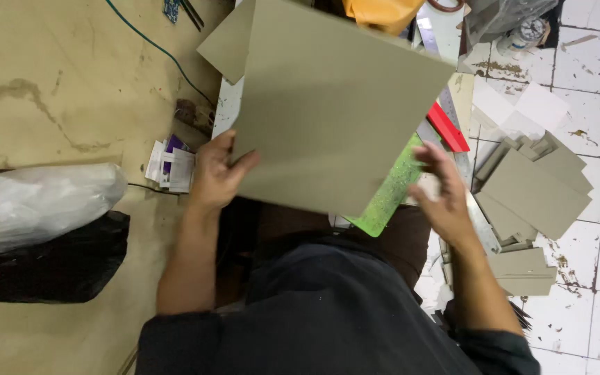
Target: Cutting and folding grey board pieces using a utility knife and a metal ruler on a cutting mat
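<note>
Above the person's lap, the left hand [215, 173] is pinching a big grey cardboard sheet [335, 104] at its left edge; the right hand [442, 191], fingers spread and blurred, is nearing the right edge. It looks light, stiff, best taken by opposite edges.

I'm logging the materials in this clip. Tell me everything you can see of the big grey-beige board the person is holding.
The board is a large, flat, rectangular sheet, plain grey-beige and matte, looking like thick cardboard. It is unmarked, held up and turned at an angle, one corner toward the upper right. The left hand grips its lower left edge, thumb on the face. The right hand is at its right edge, blurred. It hides part of a green cutting mat beneath.
</note>
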